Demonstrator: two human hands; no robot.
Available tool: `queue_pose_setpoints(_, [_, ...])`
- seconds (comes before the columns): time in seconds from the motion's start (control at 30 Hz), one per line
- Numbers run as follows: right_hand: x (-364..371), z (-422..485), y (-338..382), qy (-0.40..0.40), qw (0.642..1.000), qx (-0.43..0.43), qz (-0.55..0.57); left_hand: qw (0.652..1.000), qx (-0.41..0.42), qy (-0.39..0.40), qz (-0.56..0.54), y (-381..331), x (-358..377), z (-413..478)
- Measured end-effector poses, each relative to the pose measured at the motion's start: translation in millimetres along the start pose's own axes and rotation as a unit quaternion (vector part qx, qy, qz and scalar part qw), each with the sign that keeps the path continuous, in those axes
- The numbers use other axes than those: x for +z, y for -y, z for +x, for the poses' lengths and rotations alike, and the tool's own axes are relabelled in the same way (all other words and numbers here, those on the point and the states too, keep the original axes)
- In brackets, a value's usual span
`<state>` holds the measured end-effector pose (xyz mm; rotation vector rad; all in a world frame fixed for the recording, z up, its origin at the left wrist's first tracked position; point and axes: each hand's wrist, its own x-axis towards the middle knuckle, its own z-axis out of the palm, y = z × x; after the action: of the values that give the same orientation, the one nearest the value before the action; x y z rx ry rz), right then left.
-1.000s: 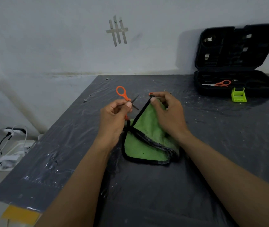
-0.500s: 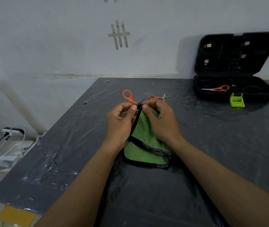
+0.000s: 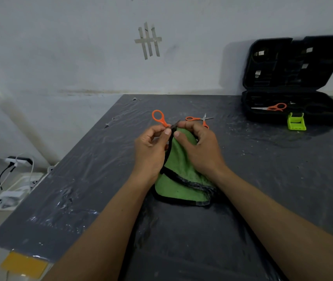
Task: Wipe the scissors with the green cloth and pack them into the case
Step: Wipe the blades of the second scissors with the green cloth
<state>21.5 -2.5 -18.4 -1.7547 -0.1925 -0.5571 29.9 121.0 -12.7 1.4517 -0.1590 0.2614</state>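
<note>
Dark film-covered worktop (image 3: pixel 273 179) against a white wall (image 3: pixel 80 47). Orange-handled scissors (image 3: pixel 158 117) are pinched in the fingers of the left hand (image 3: pixel 151 147), the blade laid to the top edge of the green cloth (image 3: pixel 181 179), which is gripped by the curled fingers of the right hand (image 3: pixel 200 147). Step judged: wiping. A second pair (image 3: pixel 199 119) is left just beyond the hands; a third pair (image 3: pixel 273 107) is lodged in the open case (image 3: pixel 303 63), far right. Next called for: blade drawn through the cloth, then carried to the case
</note>
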Motion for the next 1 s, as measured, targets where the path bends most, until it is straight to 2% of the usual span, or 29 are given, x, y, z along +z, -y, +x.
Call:
queue_pose_setpoints(0.33, [-1.4, 3.3, 4.3, 0.027, 0.999, -0.005, -0.039, 0.998, 0.041, 0.019, 0.033, -1.2, -1.0, -2.6])
queue_pose_setpoints(0.77, [-2.6, 1.8, 0.6, 0.035, 0.995, 0.034, -0.092, 0.999, 0.016, -0.01, 0.041, -1.6, -4.4, -0.6])
queue_pose_setpoints(0.9, [-4.7, 2.0, -3.8, 0.044, 0.99, 0.051, -0.125, 0.998, -0.011, -0.049, -0.028, -2.7, -6.6, 6.1])
queue_pose_setpoints(1.0, [-6.5, 1.7, -6.4, 0.012, 0.994, 0.064, -0.088, 0.996, -0.042, -0.053, -0.06, -3.0, -8.0, 9.1])
